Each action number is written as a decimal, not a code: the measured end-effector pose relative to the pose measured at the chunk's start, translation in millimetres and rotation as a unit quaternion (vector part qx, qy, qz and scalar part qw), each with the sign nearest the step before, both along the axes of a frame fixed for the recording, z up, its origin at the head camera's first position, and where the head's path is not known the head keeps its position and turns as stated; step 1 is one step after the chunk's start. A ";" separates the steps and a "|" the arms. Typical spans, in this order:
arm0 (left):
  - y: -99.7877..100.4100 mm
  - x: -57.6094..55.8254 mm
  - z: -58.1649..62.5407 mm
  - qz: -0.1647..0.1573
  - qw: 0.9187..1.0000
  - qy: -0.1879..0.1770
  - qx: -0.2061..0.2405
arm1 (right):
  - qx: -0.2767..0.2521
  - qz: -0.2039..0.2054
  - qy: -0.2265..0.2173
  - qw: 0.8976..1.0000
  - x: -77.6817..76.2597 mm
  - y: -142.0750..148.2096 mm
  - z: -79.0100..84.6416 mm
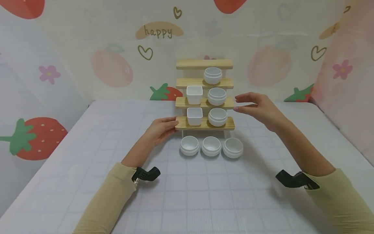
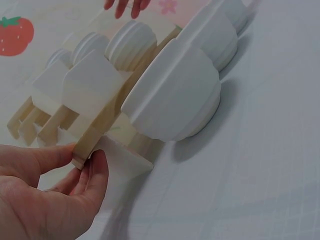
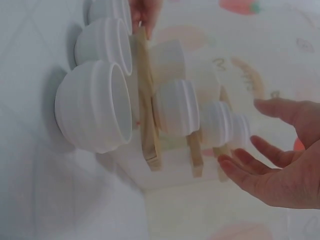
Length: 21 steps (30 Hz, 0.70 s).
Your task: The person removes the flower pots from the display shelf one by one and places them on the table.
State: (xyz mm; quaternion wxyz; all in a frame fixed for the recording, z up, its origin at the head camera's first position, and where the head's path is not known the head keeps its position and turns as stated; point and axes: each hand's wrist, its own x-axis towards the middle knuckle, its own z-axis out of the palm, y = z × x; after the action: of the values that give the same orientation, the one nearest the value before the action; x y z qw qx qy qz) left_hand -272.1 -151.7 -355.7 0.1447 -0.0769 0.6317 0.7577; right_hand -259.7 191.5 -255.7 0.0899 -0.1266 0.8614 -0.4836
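A tiered wooden shelf stand [image 1: 204,64] holds white round bowls [image 1: 217,117] on its right side and two white square cups [image 1: 194,116] on its left. My left hand [image 1: 160,130] pinches the left end of the lowest shelf board [image 2: 90,145], thumb above and fingers beneath. To the right of the stand, my right hand [image 1: 260,109] is held in the air beside the second board from the bottom. Its thumb and fingers are spread apart with nothing between them, as the right wrist view [image 3: 285,155] also shows.
Three more white round bowls [image 1: 211,146] stand in a row on the table [image 1: 187,195], just in front of the stand. Behind rises a backdrop [image 1: 117,26] printed with fruit and hearts. The top board carries nothing.
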 end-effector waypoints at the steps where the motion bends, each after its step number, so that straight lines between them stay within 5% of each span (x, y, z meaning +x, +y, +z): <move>1: -0.5 0.4 0.0 0.001 1.000 -0.001 0.001 | 0.000 -0.001 0.000 1.000 -0.2 -0.3 0.5; 21: -0.5 2.3 0.0 0.010 1.000 -0.007 0.009 | 0.002 -0.009 0.005 1.000 -4.0 -1.8 8.7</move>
State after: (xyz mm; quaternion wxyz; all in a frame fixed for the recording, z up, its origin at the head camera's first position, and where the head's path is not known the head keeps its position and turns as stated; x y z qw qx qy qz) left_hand -269.8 -152.3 -355.7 0.1422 -0.0871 0.6234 0.7639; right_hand -263.7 189.7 -247.0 0.0813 -0.1215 0.8640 -0.4818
